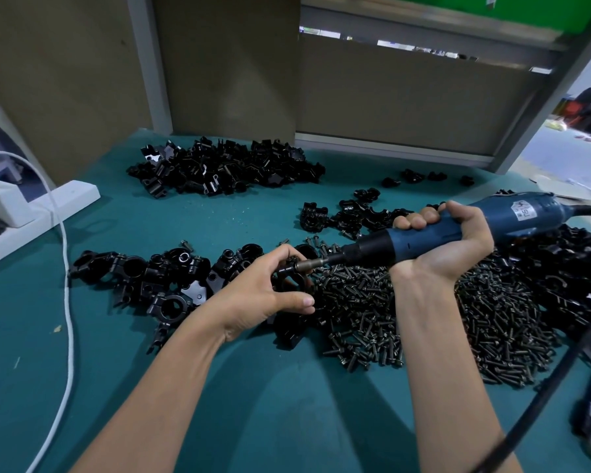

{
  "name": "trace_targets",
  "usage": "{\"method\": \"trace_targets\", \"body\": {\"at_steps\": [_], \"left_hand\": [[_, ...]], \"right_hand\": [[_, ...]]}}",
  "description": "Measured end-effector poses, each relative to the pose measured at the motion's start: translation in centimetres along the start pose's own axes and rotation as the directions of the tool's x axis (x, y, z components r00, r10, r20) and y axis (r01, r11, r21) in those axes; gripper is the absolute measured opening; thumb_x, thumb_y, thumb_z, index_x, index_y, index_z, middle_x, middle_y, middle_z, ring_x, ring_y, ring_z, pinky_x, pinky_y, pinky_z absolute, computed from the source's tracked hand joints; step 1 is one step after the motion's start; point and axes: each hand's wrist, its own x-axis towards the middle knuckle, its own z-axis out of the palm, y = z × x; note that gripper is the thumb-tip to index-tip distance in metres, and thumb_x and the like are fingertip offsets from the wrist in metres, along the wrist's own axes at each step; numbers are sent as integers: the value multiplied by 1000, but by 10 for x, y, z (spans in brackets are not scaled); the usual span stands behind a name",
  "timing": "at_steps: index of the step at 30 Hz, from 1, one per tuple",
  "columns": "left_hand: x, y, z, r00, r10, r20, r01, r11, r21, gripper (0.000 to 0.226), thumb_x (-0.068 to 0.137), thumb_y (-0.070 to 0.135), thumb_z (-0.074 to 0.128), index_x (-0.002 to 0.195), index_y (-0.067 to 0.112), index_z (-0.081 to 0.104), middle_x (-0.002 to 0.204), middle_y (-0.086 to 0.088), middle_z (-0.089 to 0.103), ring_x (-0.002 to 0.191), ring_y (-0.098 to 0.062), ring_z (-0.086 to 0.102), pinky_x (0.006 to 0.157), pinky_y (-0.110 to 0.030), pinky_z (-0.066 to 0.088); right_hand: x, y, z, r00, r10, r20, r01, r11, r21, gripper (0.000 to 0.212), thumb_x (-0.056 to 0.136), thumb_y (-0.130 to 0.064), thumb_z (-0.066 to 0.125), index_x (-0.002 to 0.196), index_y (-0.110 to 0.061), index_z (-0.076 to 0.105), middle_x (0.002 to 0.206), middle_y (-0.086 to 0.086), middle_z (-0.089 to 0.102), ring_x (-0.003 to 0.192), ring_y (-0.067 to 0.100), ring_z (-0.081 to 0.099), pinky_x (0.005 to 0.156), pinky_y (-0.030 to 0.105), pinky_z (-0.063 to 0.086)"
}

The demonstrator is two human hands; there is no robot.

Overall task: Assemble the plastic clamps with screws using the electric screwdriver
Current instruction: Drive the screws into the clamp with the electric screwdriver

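Observation:
My left hand [268,290] grips a black plastic clamp [289,279] just above the green table, fingers curled round it. My right hand [447,240] holds the blue electric screwdriver [458,227] lying nearly level, its bit [309,264] pointing left into the clamp. Whether a screw sits under the bit is hidden by my fingers. A broad heap of black screws [423,315] lies below and right of both hands. A group of assembled clamps [157,274] lies to the left of my left hand.
A large pile of loose clamp halves [226,169] lies at the back, smaller groups [348,213] in the middle and more [567,264] at far right. A white power strip [31,213] and white cord [67,302] run along the left. The screwdriver's black cable [543,387] crosses the right front.

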Motion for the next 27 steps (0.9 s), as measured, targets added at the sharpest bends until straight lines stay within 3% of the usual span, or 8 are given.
{"method": "trace_targets", "body": {"at_steps": [5, 12, 14, 16, 21, 24, 27], "left_hand": [[-1, 2, 1, 1000, 2, -19, -1, 999, 36, 33, 81, 0, 76, 101, 17, 56, 99, -15, 71, 89, -32, 74, 94, -65, 48], [-4, 3, 1, 1000, -15, -22, 15, 1000, 9, 34, 81, 1, 76, 104, 16, 55, 100, -19, 71, 89, -32, 74, 93, -74, 41], [-4, 3, 0, 1000, -3, -24, 3, 1000, 4, 33, 81, 0, 76, 103, 16, 56, 99, -16, 71, 89, -31, 74, 95, -69, 44], [-2, 2, -1, 1000, 5, -15, -5, 1000, 3, 33, 81, 0, 76, 103, 15, 55, 101, -16, 70, 90, -29, 74, 94, -54, 53], [-2, 2, 0, 999, -10, 33, 13, 995, -96, 33, 82, -7, 72, 105, 8, 56, 99, -18, 65, 87, -31, 74, 74, -26, 58], [-3, 2, 1, 999, -11, 36, 15, 991, -132, 33, 81, -9, 72, 105, 7, 56, 97, -16, 65, 88, -32, 74, 75, -26, 58], [-4, 2, 1, 998, -23, 55, 31, 988, -154, 34, 81, -8, 72, 108, 7, 57, 99, -18, 65, 88, -32, 74, 75, -25, 58]], "right_hand": [[-1, -1, -1, 1000, 8, -7, -8, 1000, 0, 39, 84, -15, 47, 45, -16, 51, 51, -3, 42, 41, 13, 39, 45, 19, 37], [-3, 1, 1, 1000, 12, -13, -12, 1000, 3, 36, 82, -15, 48, 46, -16, 50, 51, -3, 42, 41, 12, 39, 46, 20, 36], [-4, 2, 2, 1000, 12, -12, -12, 1000, -1, 30, 77, -15, 51, 47, -16, 50, 51, -3, 42, 41, 13, 39, 46, 19, 36], [-5, 3, 3, 1000, 13, -18, -13, 1000, -2, 31, 77, -14, 51, 46, -16, 49, 51, -3, 42, 41, 13, 40, 46, 19, 36], [-6, 0, 4, 999, -1, 35, 2, 999, -38, 41, 84, -17, 45, 43, -17, 52, 51, -4, 42, 42, 12, 40, 47, 20, 36], [-8, -2, 6, 999, -15, 47, 18, 998, -66, 42, 86, -17, 43, 45, -18, 53, 51, -4, 43, 42, 12, 40, 47, 20, 36], [-13, -2, 6, 998, -36, 55, 39, 997, -67, 23, 86, -15, 41, 66, -15, 53, 53, -4, 42, 43, 12, 39, 48, 21, 36]]}}
